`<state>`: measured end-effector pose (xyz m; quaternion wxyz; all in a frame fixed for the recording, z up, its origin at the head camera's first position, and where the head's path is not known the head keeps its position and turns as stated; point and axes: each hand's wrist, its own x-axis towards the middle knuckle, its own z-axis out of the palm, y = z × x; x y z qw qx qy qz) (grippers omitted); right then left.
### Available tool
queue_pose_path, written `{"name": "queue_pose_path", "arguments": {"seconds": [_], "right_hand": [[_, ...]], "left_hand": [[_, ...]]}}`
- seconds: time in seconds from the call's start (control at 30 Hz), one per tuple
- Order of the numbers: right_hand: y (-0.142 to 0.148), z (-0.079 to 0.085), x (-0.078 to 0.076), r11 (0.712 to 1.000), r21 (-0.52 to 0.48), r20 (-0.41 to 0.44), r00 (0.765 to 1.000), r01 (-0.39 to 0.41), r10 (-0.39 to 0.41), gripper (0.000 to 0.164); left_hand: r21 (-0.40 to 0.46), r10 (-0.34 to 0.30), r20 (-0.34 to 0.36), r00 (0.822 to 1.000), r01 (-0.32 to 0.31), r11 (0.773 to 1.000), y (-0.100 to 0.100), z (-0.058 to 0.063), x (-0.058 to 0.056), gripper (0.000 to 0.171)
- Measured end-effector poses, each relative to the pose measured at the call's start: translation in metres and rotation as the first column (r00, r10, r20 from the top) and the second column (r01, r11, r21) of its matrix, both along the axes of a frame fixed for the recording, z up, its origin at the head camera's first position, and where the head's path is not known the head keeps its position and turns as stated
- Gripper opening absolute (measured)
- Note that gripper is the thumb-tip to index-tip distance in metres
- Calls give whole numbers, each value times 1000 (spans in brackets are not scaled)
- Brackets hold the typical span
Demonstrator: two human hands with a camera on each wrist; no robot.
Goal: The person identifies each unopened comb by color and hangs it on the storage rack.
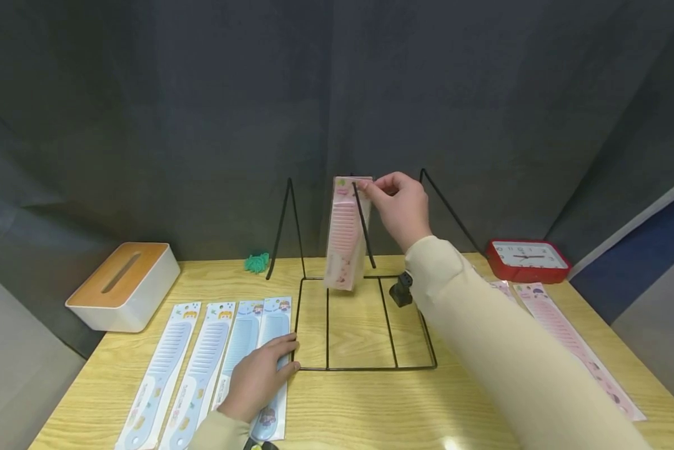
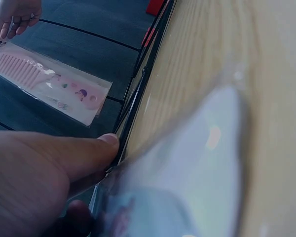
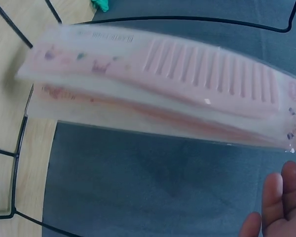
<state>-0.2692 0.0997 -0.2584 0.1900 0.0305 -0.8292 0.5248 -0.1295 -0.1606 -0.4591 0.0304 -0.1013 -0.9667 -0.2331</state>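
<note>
Beige right sleeve [image 1: 500,337] nearest the camera, slanting from 5 o'clock up to centre. Right hand [image 1: 402,209] at its end: raised, wrist bent, thumb and index pinching the top corner of a pink packaged comb [image 1: 345,231], other fingers curled back. Comb pack hangs toward 7 o'clock from those fingers, long axis near upright, top at 12, bottom toward 6-7. Second pink pack [image 3: 64,104] just behind it in the right wrist view, lower ends fanned apart. Black prong [image 1: 365,226] of the wire rack [image 1: 370,369] crosses in front of the pack; can't tell if it passes through the hang hole.

Right hand clearly nearer. Left hand [image 1: 260,375] low, at 7 o'clock from the pack, palm down above a blue packaged comb [image 1: 275,322]; fingers fairly straight, thumb apart, tips touching the rack's left rail. Another pink pack [image 1: 573,340] on the worktop [image 1: 370,409] toward 4 o'clock.
</note>
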Motion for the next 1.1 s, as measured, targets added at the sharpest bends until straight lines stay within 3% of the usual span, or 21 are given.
{"name": "queue_pose_path", "arguments": {"seconds": [0.2,0.4,0.8,1.1], "right_hand": [[12,-10,3,998,30,-4,999,-52,53,34],[31,-31,9,982,136,6,991,-130,131,30],[83,-75,10,937,298,82,983,-183,166,32],[138,-104,8,953,244,200,971,-178,130,44]], "left_hand": [[-3,-3,-6,1000,3,1000,0,-1,0,41],[-8,-3,-1,1000,3,1000,-1,0,0,42],[2,8,16,1000,-8,1000,-1,5,3,43],[-4,1,11,1000,-1,1000,1,6,4,43]]}}
